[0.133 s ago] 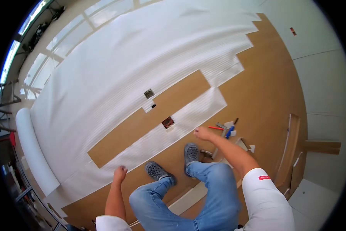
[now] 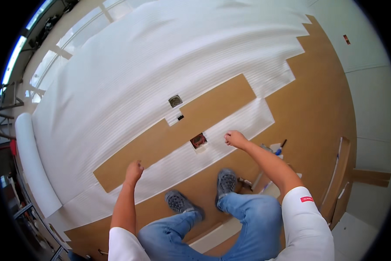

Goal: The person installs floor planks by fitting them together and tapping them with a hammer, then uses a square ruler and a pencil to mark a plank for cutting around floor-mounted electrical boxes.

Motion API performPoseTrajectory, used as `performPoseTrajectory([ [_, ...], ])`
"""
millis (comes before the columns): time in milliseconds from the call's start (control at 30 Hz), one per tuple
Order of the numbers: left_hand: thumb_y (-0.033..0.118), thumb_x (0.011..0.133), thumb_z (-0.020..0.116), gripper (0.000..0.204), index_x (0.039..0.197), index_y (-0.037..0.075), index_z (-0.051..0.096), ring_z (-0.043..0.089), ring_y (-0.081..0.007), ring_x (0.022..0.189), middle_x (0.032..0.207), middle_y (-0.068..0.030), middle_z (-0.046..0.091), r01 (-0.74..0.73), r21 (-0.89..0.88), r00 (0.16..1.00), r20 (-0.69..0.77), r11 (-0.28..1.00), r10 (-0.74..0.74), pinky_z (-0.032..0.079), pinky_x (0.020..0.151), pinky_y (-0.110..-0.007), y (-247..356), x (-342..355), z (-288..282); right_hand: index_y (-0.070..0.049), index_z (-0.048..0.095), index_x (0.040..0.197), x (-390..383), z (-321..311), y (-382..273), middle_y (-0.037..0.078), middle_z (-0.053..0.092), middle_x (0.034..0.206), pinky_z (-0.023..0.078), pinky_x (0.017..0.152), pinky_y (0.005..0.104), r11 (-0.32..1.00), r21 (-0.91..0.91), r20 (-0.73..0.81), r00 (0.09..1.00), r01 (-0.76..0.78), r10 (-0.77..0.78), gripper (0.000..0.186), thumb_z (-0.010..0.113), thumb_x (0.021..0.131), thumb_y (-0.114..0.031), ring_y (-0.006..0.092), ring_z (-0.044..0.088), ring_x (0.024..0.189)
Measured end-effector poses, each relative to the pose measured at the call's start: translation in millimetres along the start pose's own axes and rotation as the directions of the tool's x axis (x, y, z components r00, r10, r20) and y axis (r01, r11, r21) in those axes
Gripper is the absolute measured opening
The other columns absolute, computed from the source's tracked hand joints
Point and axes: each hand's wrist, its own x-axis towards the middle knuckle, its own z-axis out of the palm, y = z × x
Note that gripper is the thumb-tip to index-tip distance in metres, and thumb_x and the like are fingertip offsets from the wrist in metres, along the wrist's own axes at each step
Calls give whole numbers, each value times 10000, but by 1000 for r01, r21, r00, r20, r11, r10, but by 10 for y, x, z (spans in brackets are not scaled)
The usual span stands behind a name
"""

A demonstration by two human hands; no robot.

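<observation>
Set apart on a white ribbed underlay sheet (image 2: pixel 130 87), a long tan wood-look floor plank (image 2: pixel 171 137) lies slantwise, near left to far right, with a square notch in its far edge. White sheet shows between it and the laid brown wood-look flooring (image 2: pixel 326 78) to the near side and the right. The person's bare left grip (image 2: pixel 135 171) is at the plank's near edge toward its left end, fingers drawn in; contact with the plank cannot be told. The bare right grip (image 2: pixel 236 138) hangs over the white sheet, nearer than the plank, fingers curled together; no object shows in either (though I cannot tell whether something small is hidden inside). The step in hand looks like handling or placing this cut plank; as I judge it, a further move of it calls for a hold at both ends and care with the notch. Two square floor openings serve as containers: the near red-brown recessed box (image 2: pixel 199 140), just beside the plank's near edge, holds what look like reddish wires or tubing, while the far grey-rimmed recessed box (image 2: pixel 175 101), just beyond the notch, has greyish contents too small to make out. A small black piece (image 2: pixel 180 117) sits at the notch. To the right lies a blue tool (image 2: pixel 278 152); far left, a thick white roll (image 2: pixel 36 165) rests on the sheet's edge.
</observation>
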Motion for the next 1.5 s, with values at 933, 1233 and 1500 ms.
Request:
performPoseTrajectory([
  [933, 631, 927, 713, 656, 794, 7, 559, 505, -209, 705, 721, -97, 550, 77, 39, 996, 48, 996, -79, 439, 660, -407, 94, 1562, 66, -24, 582, 825, 919, 642, 307, 83, 613, 737, 523, 526, 274, 115, 993, -54, 835, -11, 548, 57, 579, 866, -65, 167, 622, 600],
  [1233, 323, 1060, 589, 520, 709, -31, 439, 314, -187, 633, 622, -99, 348, -175, -15, 949, -268, 985, 164, 294, 575, -439, 287, 870, 25, -80, 626, 914, 699, 533, 469, 58, 664, 807, 570, 633, 293, 108, 994, -63, 925, 24, 374, 192, 665, 972, -259, 161, 667, 686],
  [1500, 350, 1056, 606, 547, 696, -50, 505, 348, -211, 577, 580, -169, 403, -165, 42, 969, -182, 985, 170, 310, 558, -467, 471, 156, 175, -34, 659, 1106, -388, 412, 626, 73, 744, 992, 598, 788, 326, 455, 876, -271, 942, 157, 197, 405, 557, 1100, -426, 163, 728, 870],
])
